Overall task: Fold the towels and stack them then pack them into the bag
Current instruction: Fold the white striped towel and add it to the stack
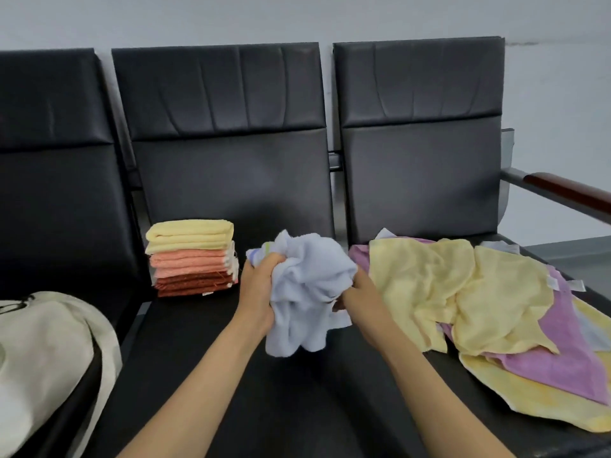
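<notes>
A crumpled pale blue towel [307, 285] hangs above the middle black seat [231, 375], bunched between both hands. My left hand [259, 292] grips its left side. My right hand [362, 299] holds its right edge, fingers partly hidden in the cloth. A neat stack of folded towels [191, 257] stands at the back left of that seat: yellow on top, peach in the middle, rust red below. A loose pile of yellow and lilac towels [479, 312] spreads over the right seat. A cream cloth bag [43, 358] lies on the left seat.
Three black padded chairs stand in a row against a pale wall. A metal armrest with a dark wooden top [568, 193] juts out at the far right. A narrow gap runs between the left and middle seats.
</notes>
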A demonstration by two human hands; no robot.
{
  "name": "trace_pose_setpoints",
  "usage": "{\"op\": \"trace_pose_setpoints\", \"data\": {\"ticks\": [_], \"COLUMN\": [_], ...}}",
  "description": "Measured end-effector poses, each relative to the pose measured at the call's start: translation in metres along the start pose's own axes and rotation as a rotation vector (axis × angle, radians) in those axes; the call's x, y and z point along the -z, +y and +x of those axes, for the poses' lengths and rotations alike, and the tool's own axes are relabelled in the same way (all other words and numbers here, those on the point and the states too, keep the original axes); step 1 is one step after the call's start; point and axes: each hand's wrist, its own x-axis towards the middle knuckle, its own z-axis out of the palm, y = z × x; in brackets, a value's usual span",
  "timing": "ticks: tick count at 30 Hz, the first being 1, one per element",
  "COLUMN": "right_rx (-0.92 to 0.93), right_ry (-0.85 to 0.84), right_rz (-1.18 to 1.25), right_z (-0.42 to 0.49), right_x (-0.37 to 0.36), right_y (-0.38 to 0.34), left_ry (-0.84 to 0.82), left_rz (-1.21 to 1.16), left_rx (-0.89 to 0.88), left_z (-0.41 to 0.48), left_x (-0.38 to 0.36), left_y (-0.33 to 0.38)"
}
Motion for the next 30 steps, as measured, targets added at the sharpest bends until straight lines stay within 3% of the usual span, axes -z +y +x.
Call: {"op": "trace_pose_setpoints", "data": {"ticks": [3, 6, 9, 13, 15, 19, 23, 26, 30], "right_rx": [-0.028, -0.139, -0.133, -0.155, -0.173, -0.032, 0.041, 0.055, -0.048], "right_ry": [-0.177, -0.362, -0.304, -0.106, -0.085, -0.258, -0.378, -0.339, -0.347], "right_rz": [-0.038, 0.284, 0.522, 0.109, -0.166, -0.681, -0.917, -1.070, -1.016], "right_z": [-0.008, -0.008, -0.004, 0.002, 0.006, 0.011, 0.012, 0.016, 0.015], "right_x": [-0.031, -0.049, -0.061, -0.062, -0.060, -0.060, -0.058, -0.057, -0.057], "right_y": [-0.002, 0.002, 0.010, 0.024, 0.038, 0.075, 0.099, 0.099, 0.092], "left_ry": [0.146, 0.288, 0.086, -0.256, -0.252, -0.149, -0.122, -0.209, -0.215], "left_rz": [-0.040, -0.010, -0.069, 0.338, 0.432, 0.657, 1.075, 1.144, 1.174], "left_rx": [-0.117, -0.010, 0.206, 0.387, 0.375, 0.241, 0.020, 0.057, 0.097], "left_z": [-0.007, -0.015, -0.024, -0.033, -0.031, -0.016, -0.002, 0.000, 0.000], "left_x": [0.038, 0.057, 0.066, 0.084, 0.089, 0.102, 0.116, 0.118, 0.119], "left_y": [0.006, 0.002, -0.003, -0.008, -0.015, -0.037, -0.063, -0.076, -0.081]}}
